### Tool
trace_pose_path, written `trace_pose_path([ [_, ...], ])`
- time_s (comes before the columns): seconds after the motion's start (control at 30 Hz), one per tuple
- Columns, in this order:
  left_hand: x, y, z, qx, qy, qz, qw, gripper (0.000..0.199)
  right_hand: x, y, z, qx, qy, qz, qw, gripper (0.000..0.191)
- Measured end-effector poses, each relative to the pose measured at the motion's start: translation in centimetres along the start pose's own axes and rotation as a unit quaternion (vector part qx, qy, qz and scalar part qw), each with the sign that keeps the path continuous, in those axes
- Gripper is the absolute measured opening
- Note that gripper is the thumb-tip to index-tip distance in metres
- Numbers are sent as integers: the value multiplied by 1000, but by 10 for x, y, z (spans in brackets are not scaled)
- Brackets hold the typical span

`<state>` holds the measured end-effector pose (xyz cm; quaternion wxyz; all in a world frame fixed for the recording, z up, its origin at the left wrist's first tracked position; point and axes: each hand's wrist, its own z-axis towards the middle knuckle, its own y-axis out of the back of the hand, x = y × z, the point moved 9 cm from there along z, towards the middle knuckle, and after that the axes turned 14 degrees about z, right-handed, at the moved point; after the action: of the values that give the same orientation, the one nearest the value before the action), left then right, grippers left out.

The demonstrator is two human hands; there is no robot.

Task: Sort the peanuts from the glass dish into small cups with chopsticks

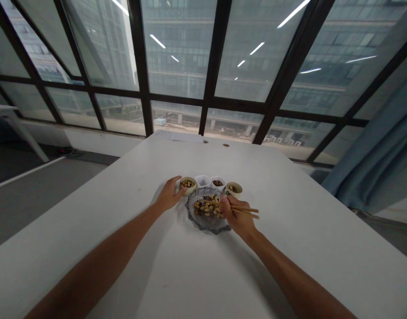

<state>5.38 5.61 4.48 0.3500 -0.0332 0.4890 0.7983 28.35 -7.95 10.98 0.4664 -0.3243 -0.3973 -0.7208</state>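
Observation:
My right hand [238, 216] is closed round a pair of wooden chopsticks [250, 210], whose tips reach into a clear, wavy-rimmed glass bowl [208, 228]. Nuts or beans and darker pieces [207, 207] lie in that bowl. At its upper left, my left hand [170, 193] grips a small round cream cup [189, 190] holding similar pieces. Behind the glass bowl stand a white cup [202, 180] with nothing visible in it and a white cup [218, 182] with dark pieces. A second cream cup [233, 189] with some light pieces stands to the right, just beyond my right hand.
The cups and bowl rest on a large white table [177, 274]. Papers [180, 136] lie at its far edge, near two small round objects. Dark-framed windows [177, 48] rise behind it. A blue curtain [373, 150] hangs at the right; another table [24, 128] stands far left.

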Motion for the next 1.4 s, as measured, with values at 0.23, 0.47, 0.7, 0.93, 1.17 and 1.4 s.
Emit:
trace_pose_path([
  [0.23,0,-3,-3,4,4,-14,1000,53,7,8,1,2,-9,7,1000,49],
  [0.47,-3,-1,-3,8,3,-31,999,52,11,-1,10,67,-20,14,997,47],
  [0.7,-3,-3,-3,11,1,-28,1000,54,15,-8,15,105,-1,16,994,45],
  [0.93,-4,-4,-3,17,0,-32,999,52,-17,15,12,15,-42,67,997,45],
  [1.17,-4,-3,-3,17,3,-36,999,51,-13,12,11,29,-31,61,997,47],
  [1.4,-4,-4,-2,21,5,-30,999,52,-17,12,10,-20,-53,59,997,48],
])
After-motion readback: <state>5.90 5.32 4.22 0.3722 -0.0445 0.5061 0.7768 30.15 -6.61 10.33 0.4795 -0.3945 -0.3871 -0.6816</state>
